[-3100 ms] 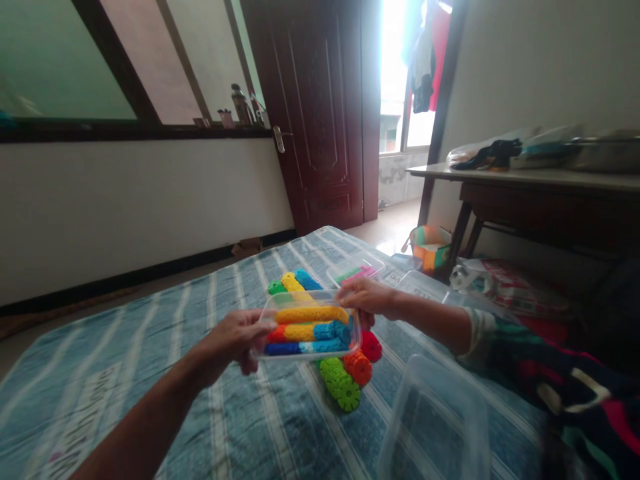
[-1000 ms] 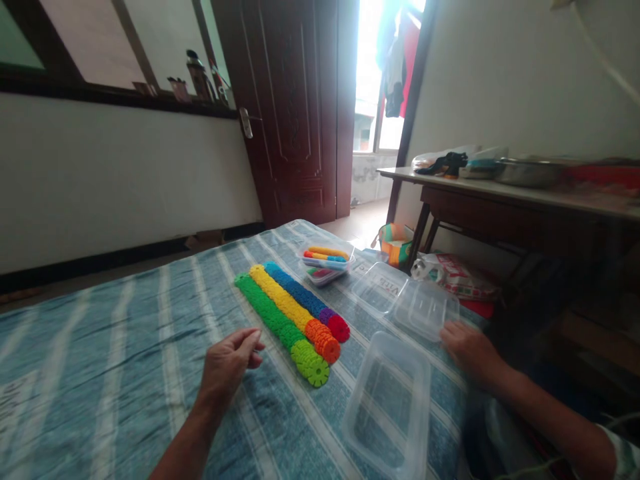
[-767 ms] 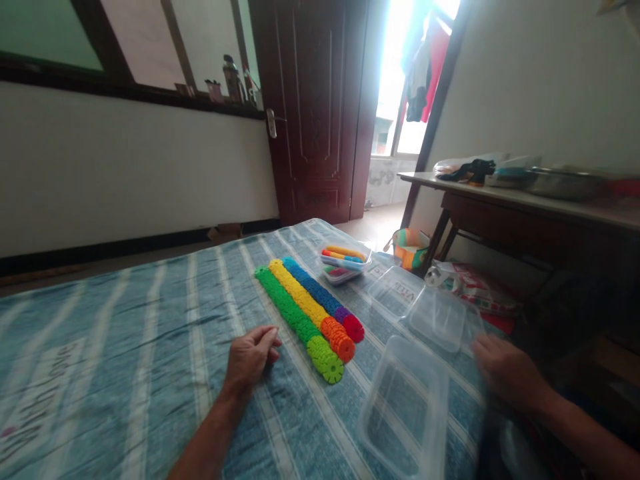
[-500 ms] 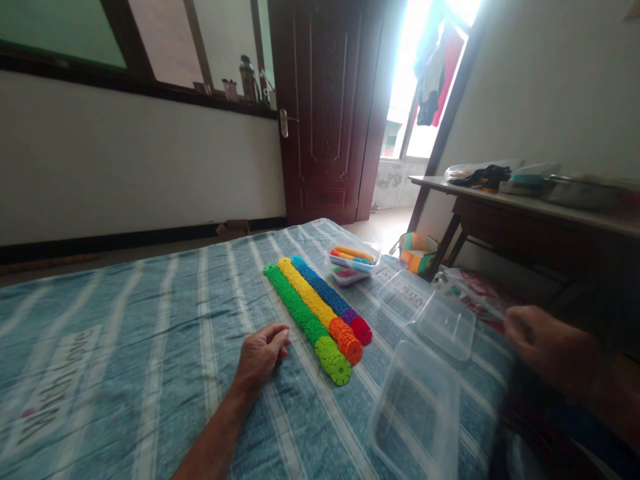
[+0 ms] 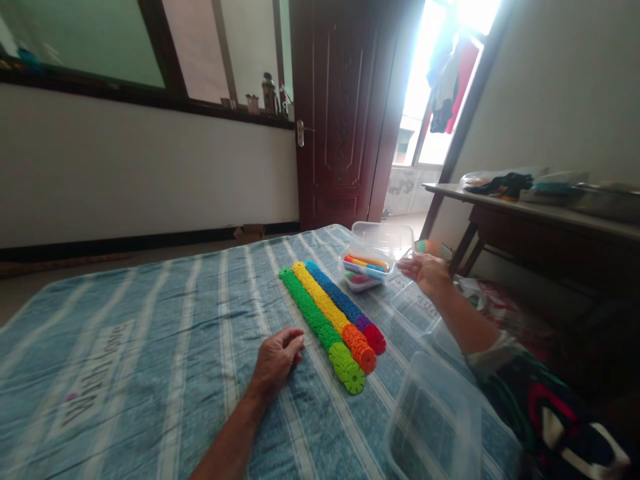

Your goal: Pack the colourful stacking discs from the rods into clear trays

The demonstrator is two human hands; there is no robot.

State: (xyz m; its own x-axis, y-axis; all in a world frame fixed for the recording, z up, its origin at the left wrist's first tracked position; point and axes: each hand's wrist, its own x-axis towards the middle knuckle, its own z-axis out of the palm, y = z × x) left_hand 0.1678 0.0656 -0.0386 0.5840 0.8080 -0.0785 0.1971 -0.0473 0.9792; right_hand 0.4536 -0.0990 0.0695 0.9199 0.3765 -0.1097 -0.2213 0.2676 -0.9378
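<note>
My left hand (image 5: 280, 360) rests on the striped bedding with its fingers curled together. I cannot make out anything in them. Just right of it lie rows of notched plastic discs: green discs (image 5: 315, 317), yellow discs (image 5: 320, 297) and blue discs (image 5: 334, 290), with orange, purple and red ones at the near ends. My right hand (image 5: 427, 272) reaches forward, fingertips at the near right corner of a raised clear plastic lid (image 5: 383, 231). That lid is behind and above a clear box (image 5: 367, 268) holding yellow, red and blue pieces, stacked on another container (image 5: 361, 285).
A clear plastic tray (image 5: 433, 413) lies at the near right, with another clear container (image 5: 413, 310) beyond it. The blue striped bedding (image 5: 175, 333) spreads leftward. Past its right edge stands a desk (image 5: 525, 207) with bags on top. A brown door (image 5: 340, 120) stands behind.
My right hand has swung in from the far right to beside the stacked boxes. The clear lid now shows above them. My left hand stays by the discs; the view has shifted slightly.
</note>
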